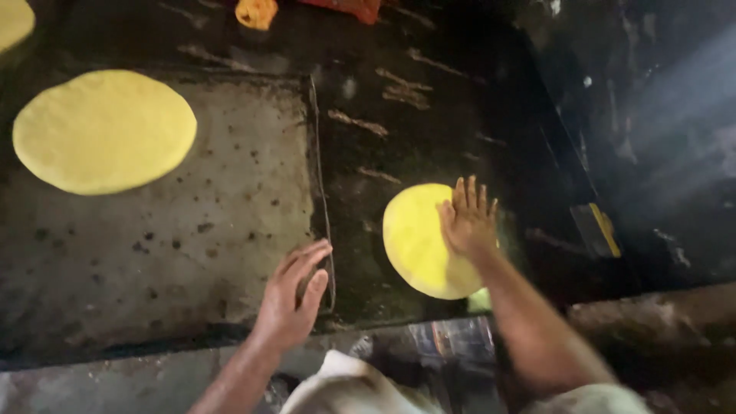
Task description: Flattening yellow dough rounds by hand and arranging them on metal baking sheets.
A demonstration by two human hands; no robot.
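right hand [468,222] flat, fingers spread, pressing a yellow flatbread [420,239] just right of the griddle plate [230,215] edge. left hand [295,295] released, empty, over that edge. risks: scorched palm on hot metal; torn dough from uneven pressure.

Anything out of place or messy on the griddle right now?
Nothing is spilled or broken. The griddle is speckled with dark burnt specks, and the dark surface beside it carries pale smears. The right hand presses flat on a yellow flatbread; the left hand hovers open at the griddle's edge. A larger flatbread lies flat.
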